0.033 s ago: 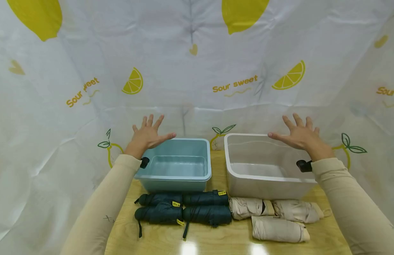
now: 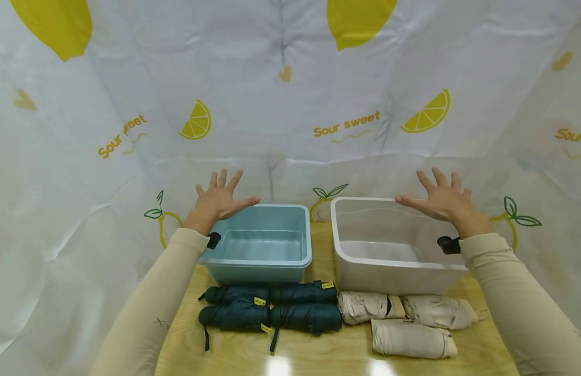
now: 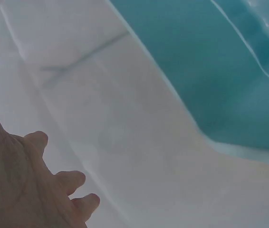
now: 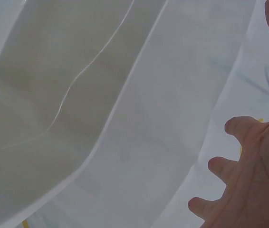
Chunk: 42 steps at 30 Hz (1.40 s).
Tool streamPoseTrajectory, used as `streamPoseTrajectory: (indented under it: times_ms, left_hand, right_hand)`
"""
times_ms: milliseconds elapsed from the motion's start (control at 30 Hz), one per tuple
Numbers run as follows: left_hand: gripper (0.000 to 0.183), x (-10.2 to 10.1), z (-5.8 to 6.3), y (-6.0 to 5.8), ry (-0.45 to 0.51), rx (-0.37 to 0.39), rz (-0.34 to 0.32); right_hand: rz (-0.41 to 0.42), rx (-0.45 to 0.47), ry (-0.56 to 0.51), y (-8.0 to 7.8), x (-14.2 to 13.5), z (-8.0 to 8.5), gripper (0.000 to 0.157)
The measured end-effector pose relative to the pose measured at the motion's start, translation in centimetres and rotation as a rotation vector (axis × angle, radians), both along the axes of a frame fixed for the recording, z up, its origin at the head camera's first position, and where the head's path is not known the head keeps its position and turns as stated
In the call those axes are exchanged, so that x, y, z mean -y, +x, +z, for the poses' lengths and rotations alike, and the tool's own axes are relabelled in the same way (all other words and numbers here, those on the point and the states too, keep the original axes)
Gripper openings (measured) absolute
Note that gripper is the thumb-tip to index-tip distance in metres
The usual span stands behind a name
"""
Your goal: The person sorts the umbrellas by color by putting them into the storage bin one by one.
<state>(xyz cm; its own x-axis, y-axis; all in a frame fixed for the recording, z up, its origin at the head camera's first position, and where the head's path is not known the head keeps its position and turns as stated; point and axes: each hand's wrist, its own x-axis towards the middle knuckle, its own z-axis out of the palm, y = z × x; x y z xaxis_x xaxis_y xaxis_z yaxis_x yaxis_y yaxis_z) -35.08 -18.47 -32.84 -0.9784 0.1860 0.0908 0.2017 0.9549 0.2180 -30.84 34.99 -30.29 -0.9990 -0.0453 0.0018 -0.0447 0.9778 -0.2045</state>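
Rims [image 2: 253, 262] are tempting; I'm guessing light, stiff plastic: left hand [image 2: 217, 202] hovering spread, empty, ten o'clock from blue tub [image 2: 255, 273], right hand [image 2: 443, 202] likewise, two from white tub [image 2: 394, 278].

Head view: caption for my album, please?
Left hand and right hand spread near blue bin and white bin, dark umbrellas and beige bundles in front.

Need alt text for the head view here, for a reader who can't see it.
A person's left hand and right hand are raised, fingers spread, near a blue bin and a white bin. In front of the bins, four dark folded umbrellas and three beige rolled bundles lie on a wood-grain table, with a lemon-print sheet behind.
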Motion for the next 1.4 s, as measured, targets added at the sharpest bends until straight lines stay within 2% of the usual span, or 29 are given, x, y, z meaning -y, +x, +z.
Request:
streamPoseTrajectory:
  times_ms: [400, 667, 1067, 1267, 1400]
  left_hand:
    - [0.101, 0.0, -0.3, 0.0, -0.013, 0.005, 0.009]
    - [0.102, -0.4, -0.4, 0.2, -0.008, 0.025, 0.001]
    - [0.102, -1.3, 0.3, 0.9, -0.006, 0.011, -0.014]
    - [0.104, -1.9, 0.6, 1.9, -0.019, 0.02, -0.011]
    - [0.105, -2.6, 0.5, 3.1, -0.023, 0.007, -0.011]
  right_hand:
    - [0.013, -0.005, 0.006, 0.0, 0.3, 0.4, 0.109]
    - [0.008, -0.006, 0.008, 0.7, 0.2, 0.4, 0.109]
    - [0.036, -0.014, 0.014, 1.8, 0.6, 0.4, 0.108]
    - [0.048, -0.018, 0.018, 2.6, 1.1, 0.6, 0.108]
    - [0.065, -0.023, 0.018, 3.6, 1.7, 0.5, 0.108]
